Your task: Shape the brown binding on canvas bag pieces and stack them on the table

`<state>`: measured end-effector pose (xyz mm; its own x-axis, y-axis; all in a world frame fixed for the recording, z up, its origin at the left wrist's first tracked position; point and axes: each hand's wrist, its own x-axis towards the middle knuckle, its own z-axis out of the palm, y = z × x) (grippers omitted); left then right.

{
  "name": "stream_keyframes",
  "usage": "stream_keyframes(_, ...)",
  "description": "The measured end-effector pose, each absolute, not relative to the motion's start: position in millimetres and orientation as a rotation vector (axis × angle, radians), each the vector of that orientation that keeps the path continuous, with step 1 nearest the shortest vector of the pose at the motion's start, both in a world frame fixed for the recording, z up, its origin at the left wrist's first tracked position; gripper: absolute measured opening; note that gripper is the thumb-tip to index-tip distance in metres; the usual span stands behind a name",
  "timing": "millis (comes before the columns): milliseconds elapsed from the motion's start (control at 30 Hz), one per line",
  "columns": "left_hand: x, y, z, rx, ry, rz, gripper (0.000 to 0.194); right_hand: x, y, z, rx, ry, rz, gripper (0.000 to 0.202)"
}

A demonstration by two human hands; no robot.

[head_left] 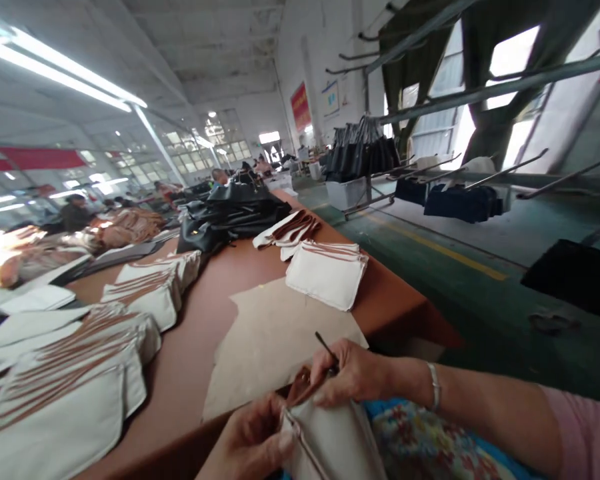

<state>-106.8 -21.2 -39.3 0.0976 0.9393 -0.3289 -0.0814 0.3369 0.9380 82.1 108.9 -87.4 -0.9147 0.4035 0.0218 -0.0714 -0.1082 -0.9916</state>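
Observation:
A cream pouch piece (325, 433) with a brown inner edge is held low at the front, over my lap. My left hand (260, 430) pinches its seamed edge between thumb and fingers. From the closed fingers of my right hand (353, 373) sticks a thin dark tool (325, 343), its tip pointing up and left; its exact kind is unclear. The same hand presses against the pouch's upper edge. Part of the brown lining (301, 385) bulges out between both hands.
A brown-covered table (195, 347) bears brown paper (275, 333), a small stack of cream pouches (325, 273) and long overlapping rows (80, 400) at left. Black bags (230, 217) are heaped farther back. A metal rack (480, 100) with bars stands at right.

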Motion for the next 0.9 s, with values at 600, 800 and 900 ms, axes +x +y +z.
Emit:
stream_keyframes(600,-97,-27,-28,1.043,1.205,0.909,0.030,86,95,-40,-0.050,-2.158,1.748,0.016)
stream_keyframes(800,-91,-27,-26,1.062,1.283,0.888,0.029,90,102,-43,-0.249,-2.095,2.036,0.015)
stream_keyframes(900,-84,-26,-22,1.119,1.393,0.882,0.028,90,101,-43,-0.436,-2.029,2.231,0.027)
